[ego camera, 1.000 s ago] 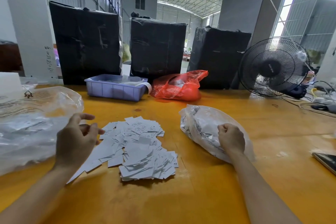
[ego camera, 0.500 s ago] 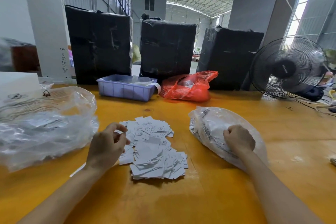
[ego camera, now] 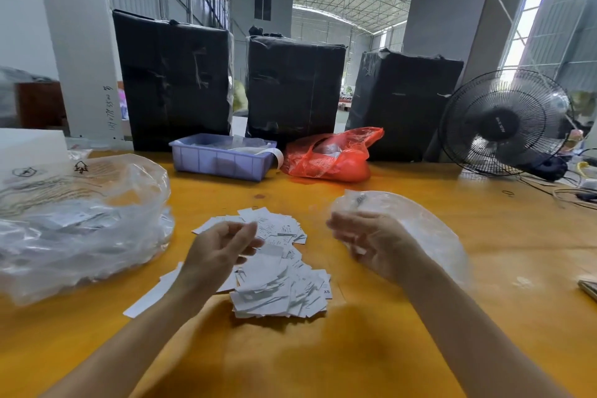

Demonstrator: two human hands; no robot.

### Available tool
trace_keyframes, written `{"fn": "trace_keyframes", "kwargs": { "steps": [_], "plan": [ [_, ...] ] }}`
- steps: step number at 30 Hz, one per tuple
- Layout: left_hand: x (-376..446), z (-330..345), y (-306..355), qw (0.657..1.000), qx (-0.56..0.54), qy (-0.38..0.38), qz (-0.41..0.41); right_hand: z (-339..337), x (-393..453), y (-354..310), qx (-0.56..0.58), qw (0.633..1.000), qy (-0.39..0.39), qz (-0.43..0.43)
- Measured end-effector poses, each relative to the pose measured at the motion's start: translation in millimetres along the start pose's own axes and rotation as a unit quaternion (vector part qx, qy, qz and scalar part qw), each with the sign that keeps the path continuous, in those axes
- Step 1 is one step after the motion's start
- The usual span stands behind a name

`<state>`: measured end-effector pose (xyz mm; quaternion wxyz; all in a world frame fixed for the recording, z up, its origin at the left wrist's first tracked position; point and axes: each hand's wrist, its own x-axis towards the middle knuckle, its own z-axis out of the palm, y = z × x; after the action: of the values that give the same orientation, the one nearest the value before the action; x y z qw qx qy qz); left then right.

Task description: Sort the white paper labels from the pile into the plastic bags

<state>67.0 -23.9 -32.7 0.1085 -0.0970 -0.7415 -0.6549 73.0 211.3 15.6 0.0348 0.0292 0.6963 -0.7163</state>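
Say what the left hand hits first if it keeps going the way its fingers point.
The left hand points up-right, away from the person, over the label pile. At table height it would likely meet the pile's far labels first; if raised, the bare table, then the red bag. Its height is unclear.

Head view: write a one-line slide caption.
Two bare hands, left hand and right hand, raised over a pile of white paper labels between two clear plastic bags on a yellow table.
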Motion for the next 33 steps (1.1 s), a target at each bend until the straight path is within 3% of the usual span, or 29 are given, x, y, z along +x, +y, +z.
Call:
{"fn": "trace_keyframes", "kwargs": {
  "steps": [3, 5, 8, 13, 23, 27, 30, 33],
  "plan": [
    [-4.1, 3.7, 5.4, 0.982, -0.101, -0.117, -0.106, 31.4, -5.3, 9.1, -0.060, 0.995, -0.074, 0.030],
    [-6.7, 4.1, 5.9, 0.975, -0.110, -0.151, -0.124, 45.3, -5.2, 14.2, -0.092, 0.992, -0.090, 0.019],
    [-7.4, 4.2, 3.5, 0.986, -0.072, -0.116, -0.090, 55.9, -2.5, 18.5, -0.141, 0.985, -0.104, -0.006],
    [-2.8, -4.1, -2.8, 0.988, -0.093, -0.052, -0.108, 56.1, 3.1, 19.4, -0.154, 0.978, -0.138, 0.006],
    [-2.5, -8.5, 1.4, 0.983, -0.115, -0.101, -0.104, 67.8, 3.6, 15.4, -0.194, 0.967, -0.156, -0.057],
    [2.4, -14.1, 0.8, 0.988, -0.123, 0.008, -0.095, 72.2, 13.5, 9.1, -0.159, 0.978, -0.104, -0.086],
    [8.3, -25.3, -4.1, 0.976, -0.162, 0.080, -0.122, 68.5, 24.8, 9.9, -0.310, 0.931, -0.032, -0.190],
    [11.8, -31.1, -9.7, 0.972, -0.160, 0.099, -0.137, 74.0, 30.0, 23.5, -0.466, 0.858, -0.067, -0.207]
  ]
}}
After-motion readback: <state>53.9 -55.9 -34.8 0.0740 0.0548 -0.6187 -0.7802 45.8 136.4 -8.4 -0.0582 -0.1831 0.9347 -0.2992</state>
